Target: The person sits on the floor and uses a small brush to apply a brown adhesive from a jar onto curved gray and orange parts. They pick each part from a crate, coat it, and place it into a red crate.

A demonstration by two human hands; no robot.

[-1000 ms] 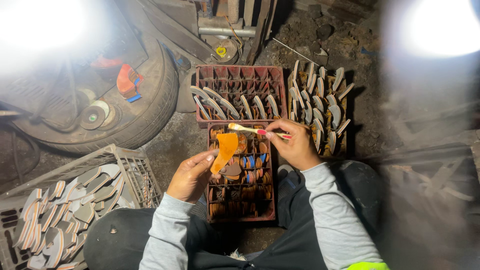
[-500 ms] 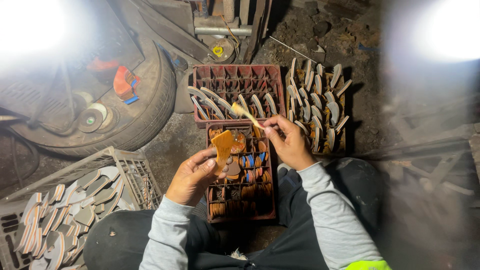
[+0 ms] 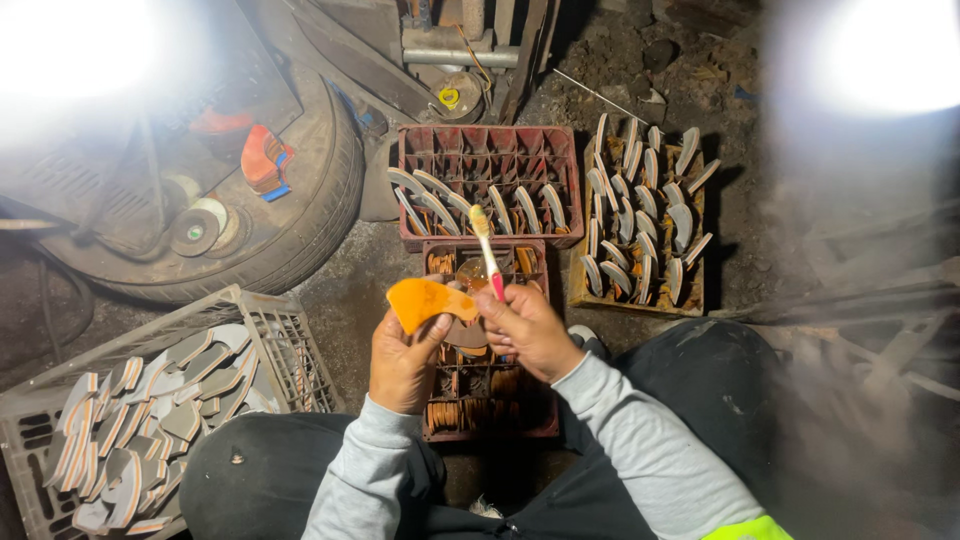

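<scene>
The left hand (image 3: 402,358) pinches an orange curved piece (image 3: 428,300) between thumb and fingers, above the red crate (image 3: 540,425) between the knees. At three o'clock from it, the right hand (image 3: 527,328) is closed on a brush (image 3: 486,250) with a red handle, bristles pointing to twelve o'clock and off the piece. The step seems to be coating the piece. Next the bristles must meet its face. Farther at twelve o'clock stands a second crate (image 3: 489,140) with pale pieces; at eight o'clock a grey crate (image 3: 265,315); the tyre (image 3: 300,225) lies at ten o'clock.
</scene>
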